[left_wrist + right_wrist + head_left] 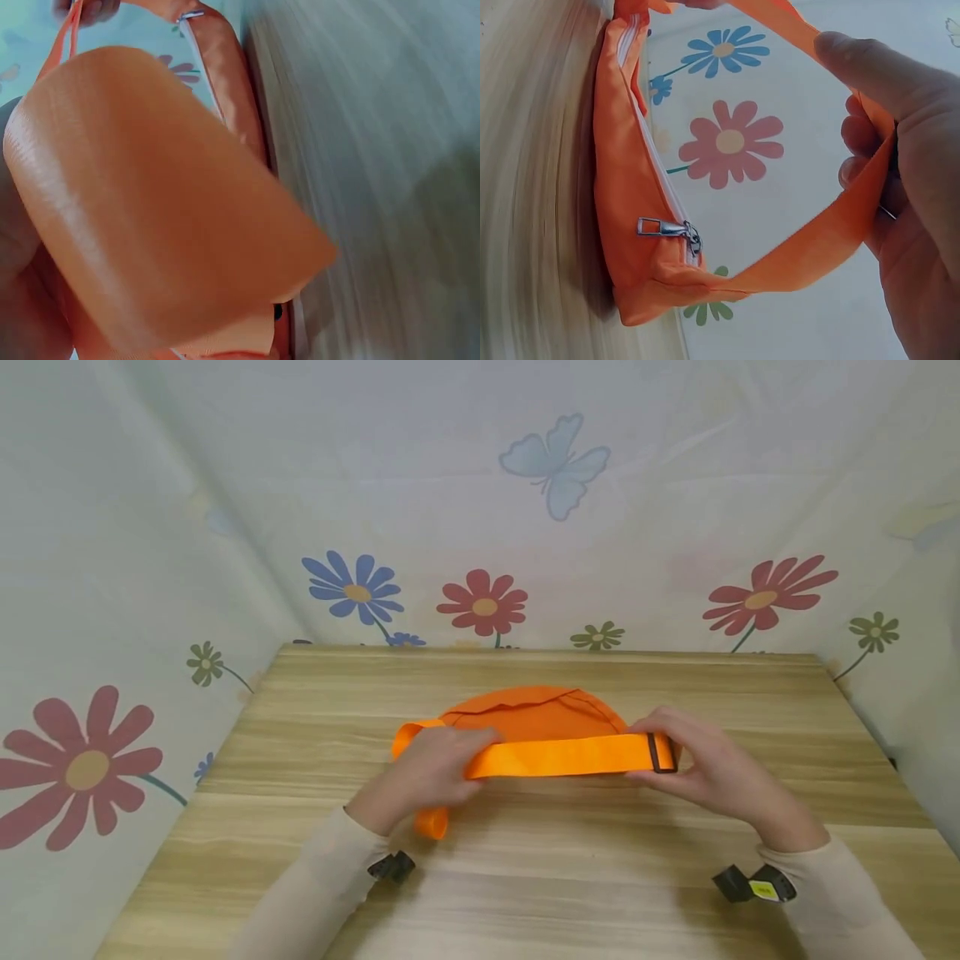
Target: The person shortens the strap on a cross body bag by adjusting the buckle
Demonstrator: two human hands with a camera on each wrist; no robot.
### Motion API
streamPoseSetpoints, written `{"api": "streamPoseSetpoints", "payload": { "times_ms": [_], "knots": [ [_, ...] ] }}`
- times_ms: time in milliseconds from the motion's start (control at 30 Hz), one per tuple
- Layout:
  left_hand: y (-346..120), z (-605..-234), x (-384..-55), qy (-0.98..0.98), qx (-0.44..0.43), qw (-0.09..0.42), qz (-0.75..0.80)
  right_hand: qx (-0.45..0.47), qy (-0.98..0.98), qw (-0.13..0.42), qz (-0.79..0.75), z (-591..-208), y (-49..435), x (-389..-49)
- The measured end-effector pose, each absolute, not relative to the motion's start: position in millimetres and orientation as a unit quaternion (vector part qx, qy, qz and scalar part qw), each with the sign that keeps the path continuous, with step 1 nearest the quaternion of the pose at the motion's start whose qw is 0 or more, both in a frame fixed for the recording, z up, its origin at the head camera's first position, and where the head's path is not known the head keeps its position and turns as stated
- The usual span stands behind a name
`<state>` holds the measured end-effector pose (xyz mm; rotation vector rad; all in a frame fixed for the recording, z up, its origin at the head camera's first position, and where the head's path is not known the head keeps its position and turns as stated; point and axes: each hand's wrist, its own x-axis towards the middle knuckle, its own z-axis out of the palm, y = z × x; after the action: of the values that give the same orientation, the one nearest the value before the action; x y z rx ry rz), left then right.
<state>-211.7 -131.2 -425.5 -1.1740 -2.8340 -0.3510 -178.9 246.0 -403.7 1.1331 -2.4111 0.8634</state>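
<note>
An orange waist bag (536,718) rests on the table, its curved edge toward the back wall. Its brighter orange strap (562,757) is stretched between both hands in front of the bag. My left hand (433,768) grips the strap's left part, where a loop of webbing (150,202) bulges close to the left wrist camera. At the other end my right hand (712,772) pinches the strap beside a black slider buckle (660,752). In the right wrist view, a metal zipper pull (664,226) hangs at one end of the bag's white zipper.
The wood-grain table (570,893) reaches back to a pale cloth backdrop (420,460) printed with flowers and a butterfly. That cloth also rises along the left and right sides. A black wrist camera (392,866) sits on the left sleeve, and another (735,885) on the right.
</note>
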Motion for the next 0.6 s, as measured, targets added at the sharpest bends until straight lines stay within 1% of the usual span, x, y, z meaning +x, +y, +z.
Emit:
{"api": "streamPoseSetpoints", "payload": {
  "times_ms": [300,433,600],
  "knots": [
    [-142,-419,-212,-0.918,-0.388,0.016,-0.080,0.415,-0.832,0.163,0.331,-403,255,-181],
    [-146,-416,-212,-0.920,-0.387,0.011,-0.065,0.404,-0.836,0.158,0.337,-403,260,-181],
    [-153,-411,-209,-0.922,-0.380,-0.009,-0.078,0.390,-0.842,0.163,0.336,-405,267,-179]
  ]
}}
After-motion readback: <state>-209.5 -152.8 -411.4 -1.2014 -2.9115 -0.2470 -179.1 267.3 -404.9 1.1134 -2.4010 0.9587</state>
